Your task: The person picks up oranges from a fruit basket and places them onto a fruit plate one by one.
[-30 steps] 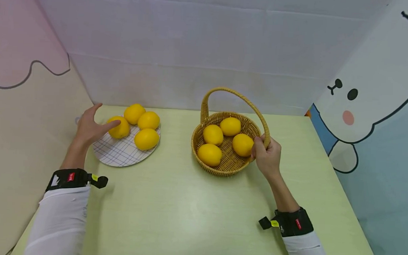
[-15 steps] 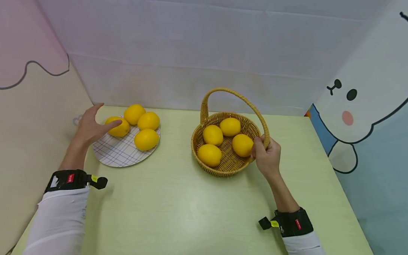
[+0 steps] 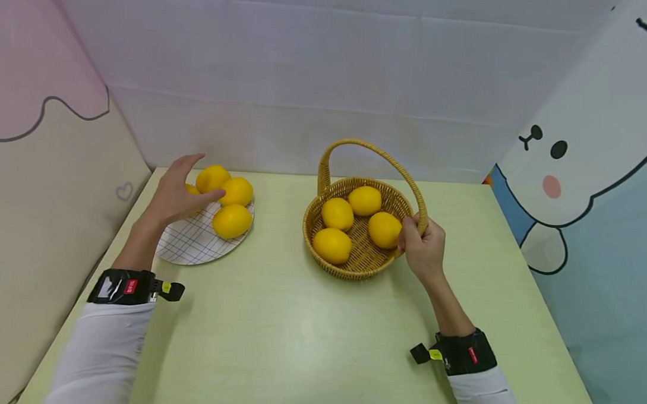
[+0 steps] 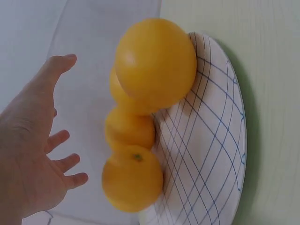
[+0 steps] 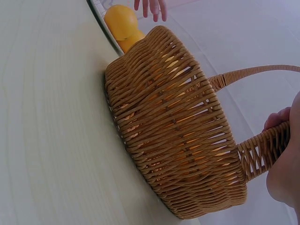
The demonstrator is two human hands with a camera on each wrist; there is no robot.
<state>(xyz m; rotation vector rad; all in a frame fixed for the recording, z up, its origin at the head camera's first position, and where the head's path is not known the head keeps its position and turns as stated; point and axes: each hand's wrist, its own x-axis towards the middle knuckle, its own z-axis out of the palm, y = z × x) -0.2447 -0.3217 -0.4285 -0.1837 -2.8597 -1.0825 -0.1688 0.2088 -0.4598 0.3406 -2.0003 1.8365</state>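
My left hand (image 3: 176, 194) hovers over the left part of a round plate (image 3: 193, 248) with a blue grid pattern, thumb and fingers spread apart and nothing held. Several yellow lemons sit on that plate; the front lemon (image 3: 232, 221) is in plain sight, while the leftmost is mostly hidden behind the hand. In the left wrist view the fingers stand apart from the lemons (image 4: 157, 63). With my right hand (image 3: 423, 247) I grip the handle (image 3: 416, 196) of a wicker basket (image 3: 361, 274) near its base. Inside the basket lie several more lemons (image 3: 332, 246).
Both the plate and the basket stand on a pale green table (image 3: 297, 338). A white backdrop (image 3: 285, 76) rises behind it, and printed panels (image 3: 597, 176) flank the sides. Bare tabletop separates plate and basket.
My left hand has moved to the right across the plate, from beside the leftmost lemon to above it, still spread. The right hand and the basket have stayed put.
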